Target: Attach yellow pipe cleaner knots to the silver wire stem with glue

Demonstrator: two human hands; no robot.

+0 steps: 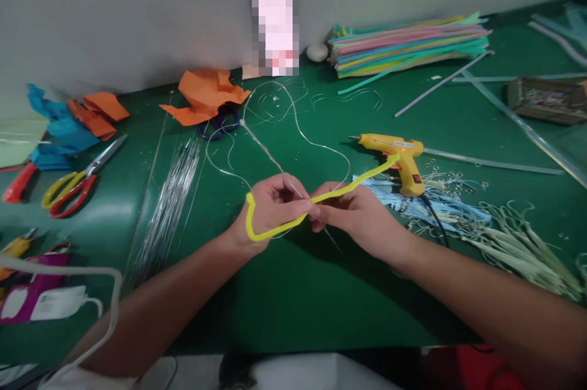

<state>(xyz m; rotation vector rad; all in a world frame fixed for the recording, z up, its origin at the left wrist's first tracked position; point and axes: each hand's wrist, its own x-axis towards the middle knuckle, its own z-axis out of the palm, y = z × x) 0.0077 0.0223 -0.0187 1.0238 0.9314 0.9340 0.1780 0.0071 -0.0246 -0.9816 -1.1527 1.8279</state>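
Left of the yellow stem [338, 192] lie scissors [90, 175] and, nearer it, a wire bundle [172, 200]. The stem's bent end crosses my left hand [270, 209]; my left fingers and those of my right hand [355, 209] pinch its middle against the wire frame [263, 148]. Its long axis slants up rightward, its right end overlapping (touching, I can't tell) the glue gun [409, 165].

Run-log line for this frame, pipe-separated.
left hand: pinching yellow pipe cleaner | right hand: closed at wire frame | glue gun: lying unheld
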